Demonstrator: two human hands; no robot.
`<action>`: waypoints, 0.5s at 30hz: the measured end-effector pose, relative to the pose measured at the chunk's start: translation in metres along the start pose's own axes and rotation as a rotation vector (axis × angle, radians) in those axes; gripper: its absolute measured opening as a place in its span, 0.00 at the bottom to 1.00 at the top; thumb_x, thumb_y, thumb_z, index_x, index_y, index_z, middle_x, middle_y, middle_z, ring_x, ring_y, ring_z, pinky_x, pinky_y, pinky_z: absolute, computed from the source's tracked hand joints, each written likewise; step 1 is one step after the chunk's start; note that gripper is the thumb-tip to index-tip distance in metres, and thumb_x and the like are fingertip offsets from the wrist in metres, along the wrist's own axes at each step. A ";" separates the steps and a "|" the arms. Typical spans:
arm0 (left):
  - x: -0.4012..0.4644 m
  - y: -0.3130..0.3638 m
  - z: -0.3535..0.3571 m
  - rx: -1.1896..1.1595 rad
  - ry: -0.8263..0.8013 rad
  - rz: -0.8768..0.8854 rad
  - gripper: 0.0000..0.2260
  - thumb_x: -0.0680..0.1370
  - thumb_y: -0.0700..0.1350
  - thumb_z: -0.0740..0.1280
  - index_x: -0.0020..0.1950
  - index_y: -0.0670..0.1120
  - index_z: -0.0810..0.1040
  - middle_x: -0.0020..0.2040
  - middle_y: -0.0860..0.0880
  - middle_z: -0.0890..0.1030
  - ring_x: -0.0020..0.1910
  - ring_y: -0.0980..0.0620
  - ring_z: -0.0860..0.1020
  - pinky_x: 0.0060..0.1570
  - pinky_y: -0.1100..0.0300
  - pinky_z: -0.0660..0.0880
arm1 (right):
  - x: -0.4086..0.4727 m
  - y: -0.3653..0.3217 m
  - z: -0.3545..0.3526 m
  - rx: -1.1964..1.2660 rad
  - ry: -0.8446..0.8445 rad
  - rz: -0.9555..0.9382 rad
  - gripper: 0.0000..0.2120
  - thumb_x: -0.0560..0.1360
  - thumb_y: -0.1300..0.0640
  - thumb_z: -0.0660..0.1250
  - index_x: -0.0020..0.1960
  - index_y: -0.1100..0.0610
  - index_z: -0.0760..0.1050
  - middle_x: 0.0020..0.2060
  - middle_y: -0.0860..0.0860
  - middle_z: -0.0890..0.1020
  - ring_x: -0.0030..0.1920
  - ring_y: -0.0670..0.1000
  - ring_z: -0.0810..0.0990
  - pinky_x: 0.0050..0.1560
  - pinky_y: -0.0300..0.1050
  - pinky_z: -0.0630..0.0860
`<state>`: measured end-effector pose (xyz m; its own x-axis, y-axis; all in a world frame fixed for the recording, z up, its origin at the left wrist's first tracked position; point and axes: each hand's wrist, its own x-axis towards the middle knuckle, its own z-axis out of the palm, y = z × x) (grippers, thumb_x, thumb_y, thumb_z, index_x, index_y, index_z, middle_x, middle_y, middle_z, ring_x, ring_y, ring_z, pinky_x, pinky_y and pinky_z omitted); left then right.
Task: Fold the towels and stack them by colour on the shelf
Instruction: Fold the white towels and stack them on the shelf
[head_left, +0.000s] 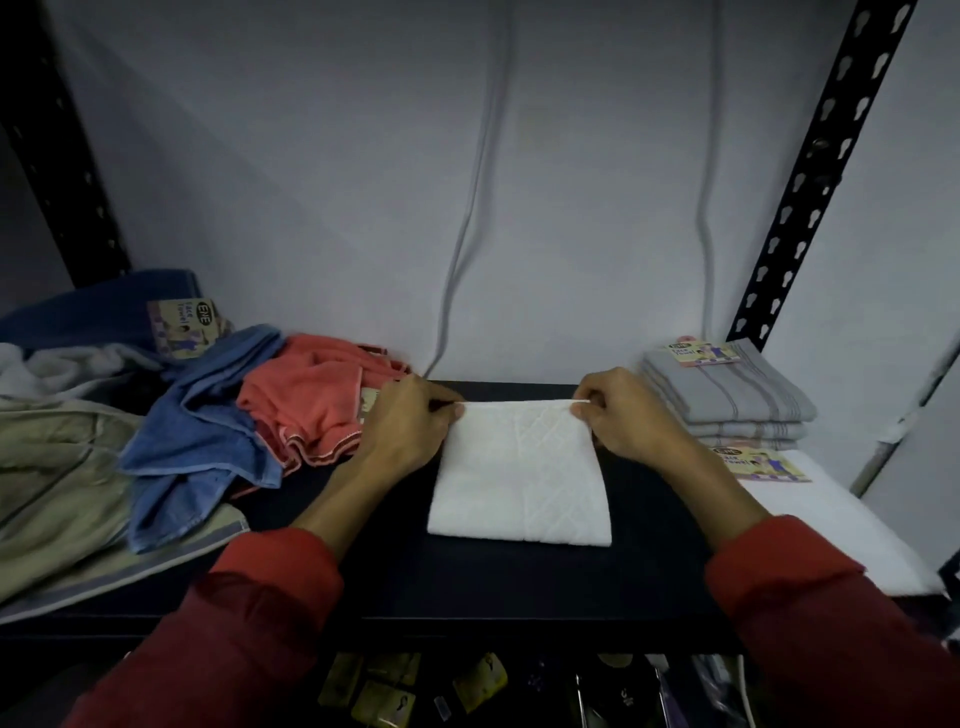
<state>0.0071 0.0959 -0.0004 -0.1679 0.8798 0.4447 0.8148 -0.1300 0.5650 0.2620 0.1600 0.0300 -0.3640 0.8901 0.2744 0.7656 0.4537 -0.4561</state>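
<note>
A white towel (519, 478), folded into a rectangle, lies flat on the dark shelf (467, 582) in the middle. My left hand (405, 426) pinches its far left corner and my right hand (623, 415) pinches its far right corner. On the right stands a neat stack of folded grey towels (727, 400) with a paper label on top, and in front of it lies a folded white towel (841, 525) with a label. To the left lie unfolded towels: a coral one (306, 395), a blue one (202, 441), a beige one (57, 493) and a dark blue one (98, 312).
Black perforated shelf posts rise at the back left (62, 171) and back right (815, 171). Two grey cables (467, 218) hang down the white wall behind. Packaged items (415, 691) sit on the level below the shelf's front edge.
</note>
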 end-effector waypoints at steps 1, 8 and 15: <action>0.003 -0.006 0.005 0.008 -0.025 -0.031 0.07 0.79 0.44 0.71 0.54 0.50 0.88 0.51 0.53 0.87 0.47 0.55 0.83 0.49 0.60 0.77 | 0.005 0.003 0.006 0.019 -0.025 0.014 0.05 0.79 0.59 0.68 0.47 0.58 0.81 0.36 0.49 0.80 0.39 0.50 0.80 0.34 0.37 0.69; 0.021 -0.026 0.023 0.003 -0.117 -0.144 0.06 0.78 0.45 0.71 0.52 0.49 0.88 0.50 0.51 0.87 0.47 0.52 0.83 0.52 0.50 0.81 | 0.024 0.013 0.019 0.036 -0.104 0.072 0.04 0.77 0.59 0.71 0.43 0.57 0.81 0.32 0.48 0.81 0.31 0.43 0.77 0.33 0.35 0.71; 0.025 -0.032 0.025 0.013 -0.187 -0.173 0.06 0.78 0.45 0.72 0.52 0.50 0.88 0.51 0.52 0.87 0.48 0.53 0.83 0.54 0.51 0.80 | 0.029 0.023 0.028 0.019 -0.125 0.039 0.02 0.76 0.57 0.73 0.46 0.54 0.84 0.40 0.47 0.83 0.38 0.41 0.79 0.37 0.30 0.69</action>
<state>-0.0095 0.1333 -0.0247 -0.2013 0.9577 0.2054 0.7900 0.0347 0.6122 0.2543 0.1978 0.0040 -0.3982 0.9050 0.1495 0.7705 0.4184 -0.4809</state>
